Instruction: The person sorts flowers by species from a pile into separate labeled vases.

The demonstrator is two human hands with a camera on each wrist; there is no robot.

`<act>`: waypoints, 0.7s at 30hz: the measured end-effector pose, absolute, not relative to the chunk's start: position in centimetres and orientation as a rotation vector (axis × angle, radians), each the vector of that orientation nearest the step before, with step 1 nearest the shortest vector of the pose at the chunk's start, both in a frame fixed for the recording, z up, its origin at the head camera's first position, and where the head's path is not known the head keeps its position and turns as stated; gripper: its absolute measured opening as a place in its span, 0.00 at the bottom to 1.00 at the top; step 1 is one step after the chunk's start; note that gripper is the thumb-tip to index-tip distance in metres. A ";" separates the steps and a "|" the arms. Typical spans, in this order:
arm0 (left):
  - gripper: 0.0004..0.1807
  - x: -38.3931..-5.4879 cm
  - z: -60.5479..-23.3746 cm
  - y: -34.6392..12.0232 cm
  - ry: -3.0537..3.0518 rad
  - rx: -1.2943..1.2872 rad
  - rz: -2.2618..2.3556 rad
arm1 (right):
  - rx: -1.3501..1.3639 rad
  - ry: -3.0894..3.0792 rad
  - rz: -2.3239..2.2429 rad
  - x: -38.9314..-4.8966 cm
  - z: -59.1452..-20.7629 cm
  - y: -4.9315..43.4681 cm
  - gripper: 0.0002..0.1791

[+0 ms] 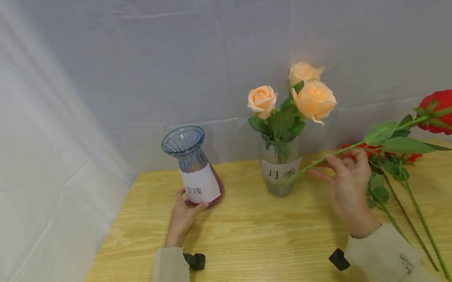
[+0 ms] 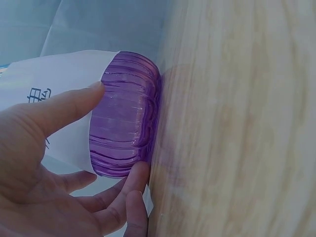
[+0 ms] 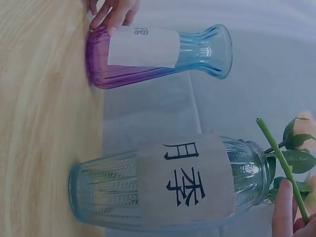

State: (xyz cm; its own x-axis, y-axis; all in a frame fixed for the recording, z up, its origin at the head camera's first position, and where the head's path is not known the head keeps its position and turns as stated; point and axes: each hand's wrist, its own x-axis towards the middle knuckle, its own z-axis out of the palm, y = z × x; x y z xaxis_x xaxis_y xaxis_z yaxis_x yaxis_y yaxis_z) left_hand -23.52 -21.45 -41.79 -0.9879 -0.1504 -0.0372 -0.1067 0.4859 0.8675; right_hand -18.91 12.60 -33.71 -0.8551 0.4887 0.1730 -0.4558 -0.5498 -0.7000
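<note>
My left hand [image 1: 183, 220] grips the base of a fluted glass vase [image 1: 191, 162], blue at the flared mouth and purple below, with a white paper label. In the left wrist view the thumb lies over the label's edge and the fingers reach around the purple base [image 2: 118, 113], which rests on the tabletop. My right hand [image 1: 351, 188] pinches the green stem [image 3: 281, 160] of a red rose [image 1: 449, 112]. The bloom points right, and the stem's cut end points left, in front of a clear labelled vase [image 1: 280, 187] holding peach roses [image 1: 314, 99].
More red roses [image 1: 376, 149] lie at the table's right, their long stems [image 1: 422, 218] running toward the front. A pale cloth backdrop [image 1: 163, 74] hangs behind the wooden table [image 1: 251, 246]. Black wrist cameras [image 1: 196, 262] sit at both sleeves.
</note>
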 end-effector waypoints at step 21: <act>0.46 -23.3 -41.6 -21.4 -2.666 0.240 -1.569 | 0.042 -0.889 2.356 -20.2 -32.6 8.4 0.10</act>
State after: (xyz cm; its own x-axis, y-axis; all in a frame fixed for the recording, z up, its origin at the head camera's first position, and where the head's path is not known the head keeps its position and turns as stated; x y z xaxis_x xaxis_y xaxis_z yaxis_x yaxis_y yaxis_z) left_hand -23.33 -21.41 -41.62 -0.9872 -0.1528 -0.0448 -0.1134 0.4769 0.8716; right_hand -20.18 8.44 -32.59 -0.8118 0.5349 0.2345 -0.5564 -0.5864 -0.5888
